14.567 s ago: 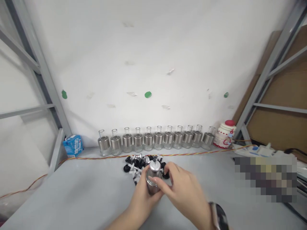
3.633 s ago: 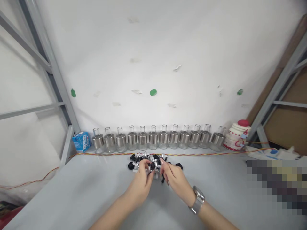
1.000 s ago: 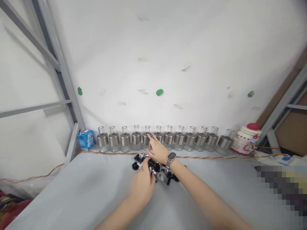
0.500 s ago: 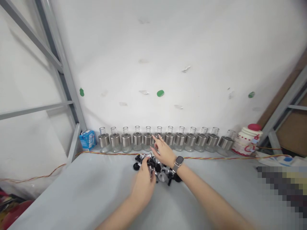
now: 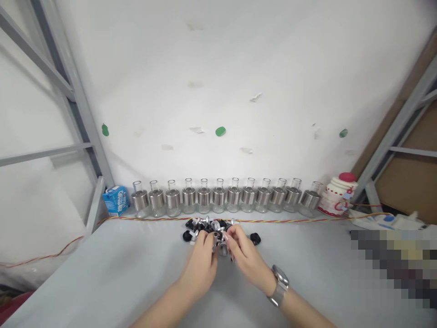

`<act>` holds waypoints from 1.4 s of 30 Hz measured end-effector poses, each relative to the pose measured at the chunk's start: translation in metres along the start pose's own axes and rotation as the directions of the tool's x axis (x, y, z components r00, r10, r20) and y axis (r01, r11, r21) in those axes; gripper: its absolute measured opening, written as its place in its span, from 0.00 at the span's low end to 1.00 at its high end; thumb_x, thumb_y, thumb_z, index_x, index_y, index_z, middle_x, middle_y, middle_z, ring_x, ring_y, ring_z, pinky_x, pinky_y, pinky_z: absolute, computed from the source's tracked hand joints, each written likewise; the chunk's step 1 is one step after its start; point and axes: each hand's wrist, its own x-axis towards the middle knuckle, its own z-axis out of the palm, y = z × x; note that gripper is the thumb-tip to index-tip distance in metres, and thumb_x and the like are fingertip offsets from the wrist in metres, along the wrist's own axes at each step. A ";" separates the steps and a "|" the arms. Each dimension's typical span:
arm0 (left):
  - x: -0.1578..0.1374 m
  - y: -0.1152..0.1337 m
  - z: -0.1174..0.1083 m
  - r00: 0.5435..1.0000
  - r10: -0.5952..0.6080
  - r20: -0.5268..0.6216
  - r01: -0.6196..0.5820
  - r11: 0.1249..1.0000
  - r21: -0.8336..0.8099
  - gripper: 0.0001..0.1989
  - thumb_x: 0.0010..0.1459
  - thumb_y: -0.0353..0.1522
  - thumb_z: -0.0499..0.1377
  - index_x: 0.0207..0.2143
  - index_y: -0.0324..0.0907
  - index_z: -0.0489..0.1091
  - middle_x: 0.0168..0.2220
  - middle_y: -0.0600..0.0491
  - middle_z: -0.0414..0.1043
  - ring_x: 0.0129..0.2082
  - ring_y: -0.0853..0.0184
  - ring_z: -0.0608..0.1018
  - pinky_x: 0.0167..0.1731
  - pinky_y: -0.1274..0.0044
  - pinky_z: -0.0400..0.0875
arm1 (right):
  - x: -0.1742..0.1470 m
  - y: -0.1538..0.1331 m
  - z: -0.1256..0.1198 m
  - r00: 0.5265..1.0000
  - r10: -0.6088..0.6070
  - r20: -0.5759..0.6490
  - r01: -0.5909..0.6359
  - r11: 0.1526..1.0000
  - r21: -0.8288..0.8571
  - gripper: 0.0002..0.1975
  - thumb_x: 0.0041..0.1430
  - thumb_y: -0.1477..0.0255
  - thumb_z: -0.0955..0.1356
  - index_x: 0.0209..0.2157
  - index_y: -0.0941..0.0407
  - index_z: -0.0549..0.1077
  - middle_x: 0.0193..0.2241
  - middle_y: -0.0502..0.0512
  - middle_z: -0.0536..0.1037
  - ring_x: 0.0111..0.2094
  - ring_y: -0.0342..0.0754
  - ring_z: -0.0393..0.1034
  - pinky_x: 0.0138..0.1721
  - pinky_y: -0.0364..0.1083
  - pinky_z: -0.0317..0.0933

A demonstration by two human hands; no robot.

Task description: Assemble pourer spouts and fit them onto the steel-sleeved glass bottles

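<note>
A pile of small black, clear and silver bottle-stopper parts (image 5: 206, 221) lies on the grey table. At its near edge, my left hand (image 5: 201, 262) has its fingers closed round a small part with a silvery tube-like end (image 5: 215, 238). My right hand (image 5: 248, 260), a watch on its wrist, is beside it with thumb and fingers drawn together at the pile. What lies between those right fingers is too small and partly hidden to make out. A round black piece (image 5: 255, 238) sits just right of my right hand.
Behind the pile, several glass bottles with steel sleeves (image 5: 219, 197) stand in a row along the wall, their necks uncapped. A twisted red-yellow wire (image 5: 290, 221) runs in front of them. A blue carton (image 5: 116, 201) is at the left, a white-and-red jar (image 5: 337, 195) at the right.
My right hand has come back from near the bottles to the pile beside my left hand, and its fingers have drawn together. My left hand keeps its closed grip. The view has shifted slightly.
</note>
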 end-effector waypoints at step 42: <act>0.017 0.004 -0.007 0.773 -0.551 0.314 0.577 0.407 -0.708 0.27 0.49 0.53 0.44 0.13 0.40 0.58 0.07 0.62 0.47 0.08 0.77 0.51 0.09 0.83 0.45 | -0.001 -0.005 -0.009 0.992 0.031 0.126 -0.050 0.988 0.149 0.06 0.54 0.68 0.63 0.31 0.56 0.68 0.23 0.48 0.68 0.25 0.42 0.63 0.28 0.41 0.59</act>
